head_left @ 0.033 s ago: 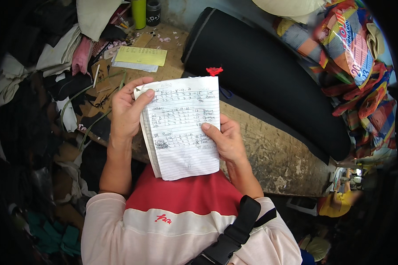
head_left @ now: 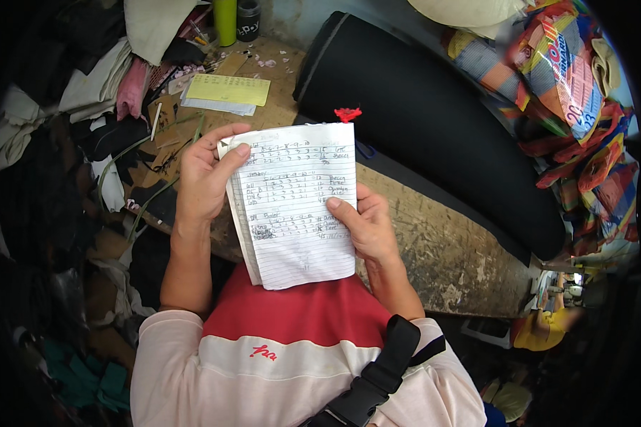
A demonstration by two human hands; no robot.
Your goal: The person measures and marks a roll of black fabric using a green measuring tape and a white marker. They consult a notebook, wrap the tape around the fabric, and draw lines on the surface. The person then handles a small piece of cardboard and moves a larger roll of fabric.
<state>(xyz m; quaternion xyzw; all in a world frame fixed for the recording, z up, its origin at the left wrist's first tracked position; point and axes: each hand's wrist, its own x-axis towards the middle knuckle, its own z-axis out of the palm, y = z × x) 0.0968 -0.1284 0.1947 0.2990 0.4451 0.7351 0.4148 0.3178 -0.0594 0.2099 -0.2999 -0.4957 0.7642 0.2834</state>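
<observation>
A lined notebook is held up in front of my chest, its page filled with handwritten rows in the upper part. My left hand grips its upper left side, thumb on the page and fingers behind. Several page edges fan out slightly under that thumb. On the right side, my right hand pinches the edge, with its thumb on the paper and the other fingers partly hidden behind. A small red tuft shows just above the top right corner; I cannot tell whether it is attached.
Behind the notebook is a worn wooden table. A large black fabric roll lies across it to the right. Yellow paper rests at the back left, near a green bottle. Cloth heaps line the left; checkered bags hang right.
</observation>
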